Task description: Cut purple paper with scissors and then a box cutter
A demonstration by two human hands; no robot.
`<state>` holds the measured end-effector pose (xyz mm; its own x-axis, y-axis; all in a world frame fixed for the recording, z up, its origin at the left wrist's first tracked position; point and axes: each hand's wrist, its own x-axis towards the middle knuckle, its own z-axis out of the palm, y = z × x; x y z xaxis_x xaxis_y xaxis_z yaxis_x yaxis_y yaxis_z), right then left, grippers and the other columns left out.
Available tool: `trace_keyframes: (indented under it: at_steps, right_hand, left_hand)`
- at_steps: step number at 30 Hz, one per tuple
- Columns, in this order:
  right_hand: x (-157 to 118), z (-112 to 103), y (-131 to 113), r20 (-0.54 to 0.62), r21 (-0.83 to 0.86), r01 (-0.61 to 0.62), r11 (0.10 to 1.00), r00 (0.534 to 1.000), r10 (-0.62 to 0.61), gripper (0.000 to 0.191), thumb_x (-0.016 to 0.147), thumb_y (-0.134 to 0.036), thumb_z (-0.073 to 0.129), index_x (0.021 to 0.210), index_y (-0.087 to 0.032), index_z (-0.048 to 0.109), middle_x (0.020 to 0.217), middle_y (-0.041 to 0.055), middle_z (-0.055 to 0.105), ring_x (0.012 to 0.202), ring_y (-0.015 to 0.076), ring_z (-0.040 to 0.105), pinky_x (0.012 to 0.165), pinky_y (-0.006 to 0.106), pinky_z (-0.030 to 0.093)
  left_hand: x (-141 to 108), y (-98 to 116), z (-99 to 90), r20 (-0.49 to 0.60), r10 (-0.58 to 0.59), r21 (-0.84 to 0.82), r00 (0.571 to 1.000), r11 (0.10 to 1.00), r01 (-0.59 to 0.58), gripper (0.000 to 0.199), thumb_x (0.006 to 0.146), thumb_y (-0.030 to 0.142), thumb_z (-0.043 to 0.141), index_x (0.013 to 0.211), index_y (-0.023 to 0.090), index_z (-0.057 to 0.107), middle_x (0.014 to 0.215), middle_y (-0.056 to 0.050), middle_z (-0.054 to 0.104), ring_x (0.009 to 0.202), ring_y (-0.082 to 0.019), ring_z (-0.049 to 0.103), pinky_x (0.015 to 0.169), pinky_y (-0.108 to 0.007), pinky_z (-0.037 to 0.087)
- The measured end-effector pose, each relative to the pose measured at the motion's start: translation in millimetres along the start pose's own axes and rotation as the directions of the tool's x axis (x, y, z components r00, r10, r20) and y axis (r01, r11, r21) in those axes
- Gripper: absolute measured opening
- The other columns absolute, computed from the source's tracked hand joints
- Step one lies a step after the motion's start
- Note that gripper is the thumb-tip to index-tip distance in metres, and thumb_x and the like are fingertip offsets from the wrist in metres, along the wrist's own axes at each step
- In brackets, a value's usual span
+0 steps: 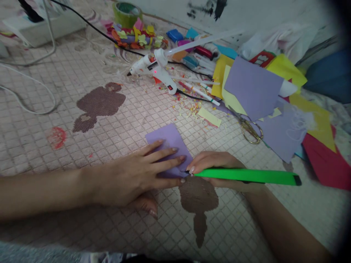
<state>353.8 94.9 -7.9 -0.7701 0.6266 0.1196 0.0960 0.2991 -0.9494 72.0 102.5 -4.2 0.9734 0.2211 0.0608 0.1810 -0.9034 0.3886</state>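
On purple paper (pixel 170 134), left hand (pixel 128 176) lies open (fingers splayed); right hand (pixel 219 160) grips green pen (pixel 249 175).

So a small purple sheet (pixel 170 146) is being pressed flat on the patterned worktop (pixel 131 146) by the left hand (pixel 134 170), fingers spread. A bright green pen (pixel 246 176) is held in the right hand (pixel 219 162), its dark tip at the sheet's near right corner. A white glue gun (pixel 157 69) is parked at the far side, and gold-handled scissors (pixel 249 128) are left among coloured paper (pixel 253 87) on the right.
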Motion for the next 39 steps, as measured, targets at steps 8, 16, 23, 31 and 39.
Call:
trace_keyframes:
  at_steps: [8, 16, 23, 31, 39]
  right_hand:
    - [2, 0, -2, -0.007, 0.009, 0.003, 1.0, 1.0, -0.002, 0.029, 0.089, -0.034, 0.057, 0.109, -0.014, 0.065, 0.103, 0.01, 0.068, 0.101, 0.0196, 0.061, 0.087, 0.034, 0.048]
    - [0, -1, 0, -0.003, 0.0, -0.002, 1.0, 1.0, 0.002, 0.031, 0.089, -0.035, 0.057, 0.109, -0.014, 0.065, 0.103, 0.0102, 0.068, 0.101, 0.0203, 0.061, 0.087, 0.035, 0.047]
    - [1, 0, 0, -0.01, -0.001, 0.015, 1.0, 1.0, -0.015, 0.027, 0.089, -0.031, 0.057, 0.109, -0.015, 0.064, 0.103, 0.0094, 0.068, 0.102, 0.0193, 0.061, 0.087, 0.034, 0.048]
    - [1, -1, 0, 0.001, 0.008, -0.003, 1.0, 1.0, 0.003, 0.028, 0.089, -0.032, 0.057, 0.109, -0.015, 0.064, 0.105, 0.01, 0.067, 0.102, 0.0202, 0.061, 0.087, 0.035, 0.048]
    - [1, 0, -1, 0.0, 0.007, -0.002, 1.0, 1.0, 0.002, 0.031, 0.089, -0.036, 0.056, 0.109, -0.013, 0.064, 0.104, 0.0107, 0.067, 0.102, 0.0196, 0.06, 0.086, 0.034, 0.048]
  left_hand:
    - [0, -2, -0.8, 0.0, -0.001, -0.015, 1.0, 1.0, 0.001, 0.062, 0.087, 0.058, 0.046, 0.139, 0.024, 0.041, 0.15, -0.009, 0.03, 0.14, -0.032, 0.023, 0.115, -0.053, 0.011]
    - [1, -1, -0.7, -0.004, -0.004, -0.023, 1.0, 1.0, 0.004, 0.062, 0.087, 0.059, 0.045, 0.139, 0.024, 0.041, 0.151, -0.009, 0.029, 0.139, -0.032, 0.023, 0.115, -0.053, 0.011]
    - [1, -1, -1.3, 0.022, -0.006, -0.027, 1.0, 1.0, 0.007, 0.064, 0.087, 0.06, 0.045, 0.14, 0.025, 0.039, 0.151, -0.009, 0.028, 0.14, -0.033, 0.022, 0.114, -0.055, 0.009]
    - [4, -10, -8.3, 0.088, 0.054, -0.041, 0.995, 0.998, -0.051, 0.061, 0.087, 0.051, 0.051, 0.14, 0.024, 0.038, 0.152, -0.008, 0.024, 0.143, -0.029, 0.014, 0.115, -0.052, 0.001]
    - [4, -8, -7.8, 0.07, 0.023, -0.088, 0.997, 0.996, -0.017, 0.058, 0.088, 0.049, 0.051, 0.139, 0.024, 0.04, 0.151, -0.007, 0.027, 0.142, -0.027, 0.015, 0.116, -0.051, 0.0]
